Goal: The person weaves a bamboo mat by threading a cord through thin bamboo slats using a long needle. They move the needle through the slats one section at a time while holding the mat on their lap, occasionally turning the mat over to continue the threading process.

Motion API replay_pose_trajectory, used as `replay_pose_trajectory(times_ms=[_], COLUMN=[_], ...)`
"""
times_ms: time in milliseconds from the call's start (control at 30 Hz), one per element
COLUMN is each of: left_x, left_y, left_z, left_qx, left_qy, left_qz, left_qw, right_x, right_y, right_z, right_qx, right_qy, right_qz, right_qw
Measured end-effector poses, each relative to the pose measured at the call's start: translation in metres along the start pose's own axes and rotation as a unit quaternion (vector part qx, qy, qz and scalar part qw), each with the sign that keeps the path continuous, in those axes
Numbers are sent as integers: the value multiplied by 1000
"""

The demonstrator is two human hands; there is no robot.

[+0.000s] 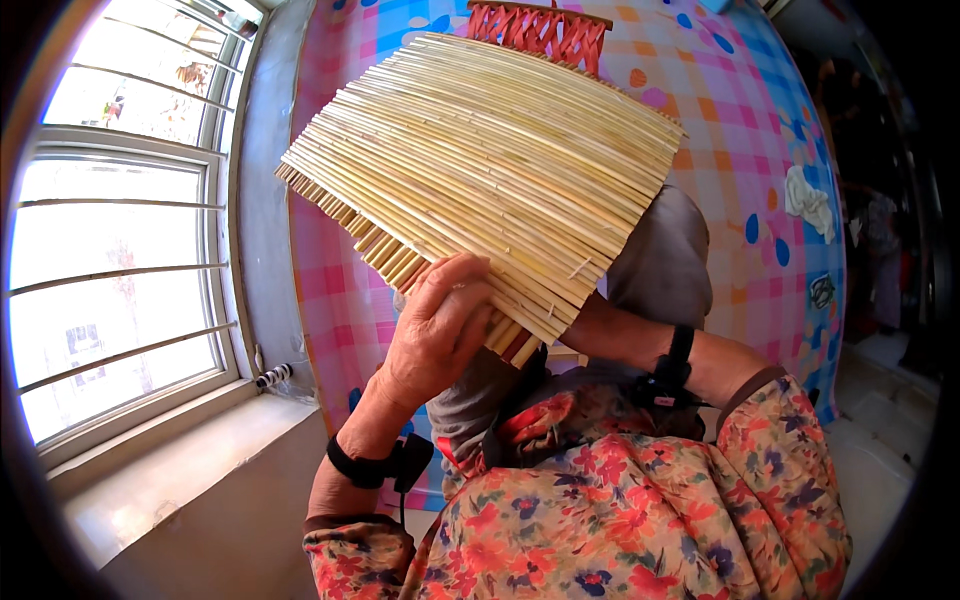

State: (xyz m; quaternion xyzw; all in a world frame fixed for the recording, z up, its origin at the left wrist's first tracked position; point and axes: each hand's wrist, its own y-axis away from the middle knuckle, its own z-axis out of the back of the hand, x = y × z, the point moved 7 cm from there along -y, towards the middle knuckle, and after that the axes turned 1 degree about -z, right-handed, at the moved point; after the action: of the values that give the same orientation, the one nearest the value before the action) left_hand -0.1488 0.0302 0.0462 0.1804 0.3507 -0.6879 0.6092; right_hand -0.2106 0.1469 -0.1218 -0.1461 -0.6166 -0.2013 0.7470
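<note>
A mat of pale, straight bamboo-like sticks (480, 160) lies at a slant above my lap, its left and lower edges showing a second layer of sticks beneath. My left hand (440, 320) has its fingers curled on the mat's lower left edge, gripping it. My right forearm (715, 360), with a black strap, reaches from the right under the mat; that hand's fingers are hidden beneath it. My grey-clad knee (660, 260) shows at the mat's right side.
A red woven rack with a wooden rail (535, 30) is beyond the mat. Around me is a checked plastic sheet (740, 300) with a white cloth (808, 203) at the right. A barred window with sill (180, 450) is on the left; dark clutter is at far right.
</note>
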Motion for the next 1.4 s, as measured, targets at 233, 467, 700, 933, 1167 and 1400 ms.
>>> replay_pose_trajectory(times_ms=[233,467,700,933,1167,1400], left_x=[-2,-3,-1,-3,-2,2], left_y=[15,19,20,16,16,20], left_z=[1,0,-3,-6,-9,-16], left_qx=[57,84,12,-16,-14,-7], left_qy=[-67,-86,-136,-157,-166,-177], left_qz=[-33,-66,-110,-158,-161,-167], left_qw=[996,991,985,975,973,970], right_x=[2,54,56,49,51,52], right_y=[8,9,10,10,10,14], right_z=[4,16,8,-3,0,1], right_qx=[76,-15,-34,-19,-4,-5], right_qy=[186,-22,-278,-309,-275,-192], right_qz=[-6,40,-14,-100,-91,-64], right_qw=[980,999,960,946,957,979])
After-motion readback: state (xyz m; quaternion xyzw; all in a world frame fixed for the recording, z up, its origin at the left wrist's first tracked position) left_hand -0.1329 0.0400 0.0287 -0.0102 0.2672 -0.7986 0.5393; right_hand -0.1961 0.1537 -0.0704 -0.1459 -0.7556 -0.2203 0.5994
